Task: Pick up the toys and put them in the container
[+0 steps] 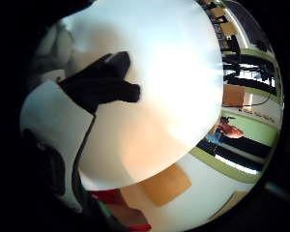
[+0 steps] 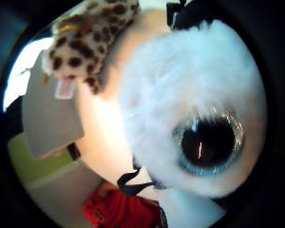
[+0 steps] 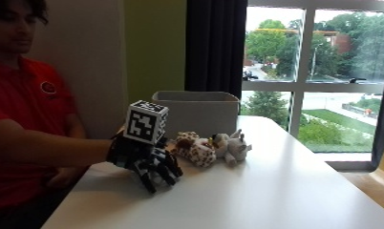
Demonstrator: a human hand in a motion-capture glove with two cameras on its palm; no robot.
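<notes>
On the near part of the white tabletop (image 3: 255, 191), the gloved right hand (image 3: 146, 162) rested with its fingers curled downward. The thumb-side palm view was filled by a white fluffy toy with a large dark eye (image 2: 199, 118), close against the palm; whether the fingers actually gripped it could not be told. The forearm reached in level from the person's side. Just beyond the hand lay a leopard-spotted toy (image 3: 195, 149), touching a grey plush toy (image 3: 232, 146). Behind them stood the grey container (image 3: 195, 110).
</notes>
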